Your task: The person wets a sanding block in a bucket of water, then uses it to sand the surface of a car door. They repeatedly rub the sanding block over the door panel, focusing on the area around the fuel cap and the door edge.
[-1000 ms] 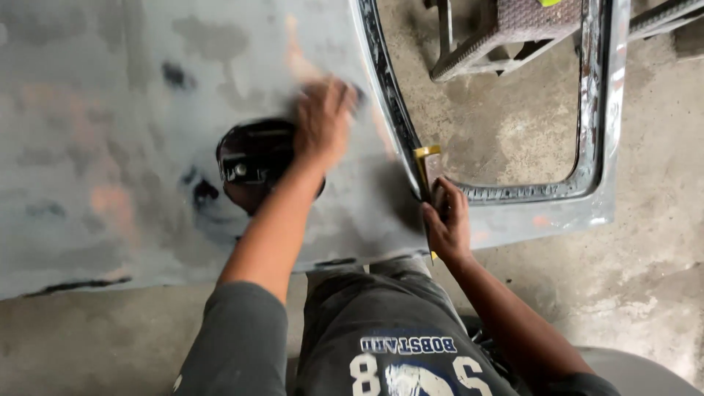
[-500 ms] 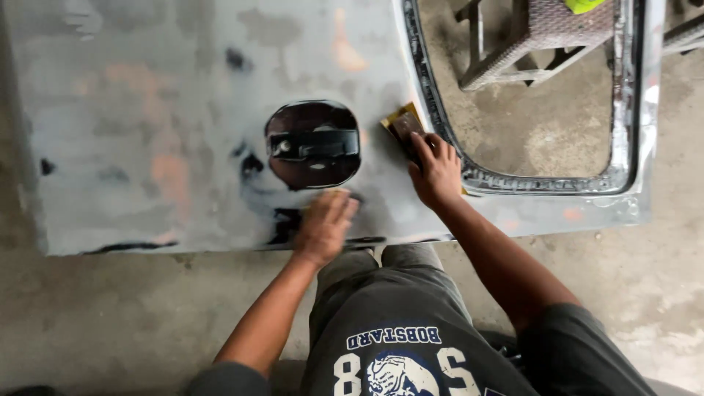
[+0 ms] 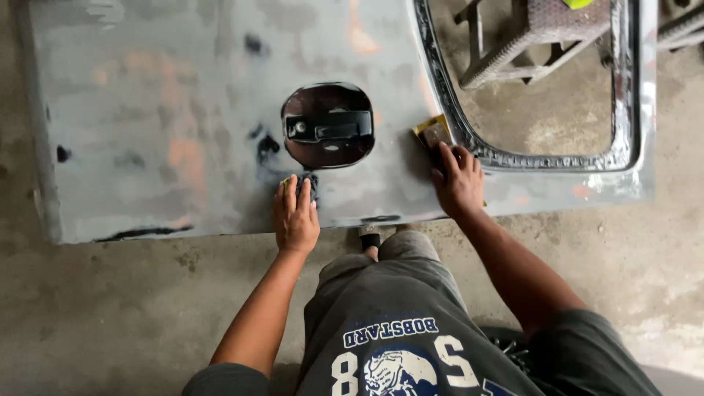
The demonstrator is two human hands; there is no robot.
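The left hand [image 3: 295,218] lies flat, fingers [image 3: 290,192] stretched forward and pressing a small dark sanding pad [image 3: 310,183] onto the grey car door panel [image 3: 183,125], just below the oval handle recess [image 3: 328,125]. The right hand [image 3: 458,180] is likewise spread, its fingers [image 3: 449,160] pinning a yellow-edged sanding block [image 3: 433,133] against the panel beside the window frame [image 3: 484,150]. Neither hand grips; both bear down with open palms.

It looks like the rubbing-down stage on the filler-patched skin, and the next stroke would call for even pressure that stays clear of the recess edge and the frame lip.

By count: one panel on the concrete floor [image 3: 110,308], one recess with one black handle [image 3: 331,126], two abrasive pieces, one metal stool [image 3: 543,29] seen through the window opening.
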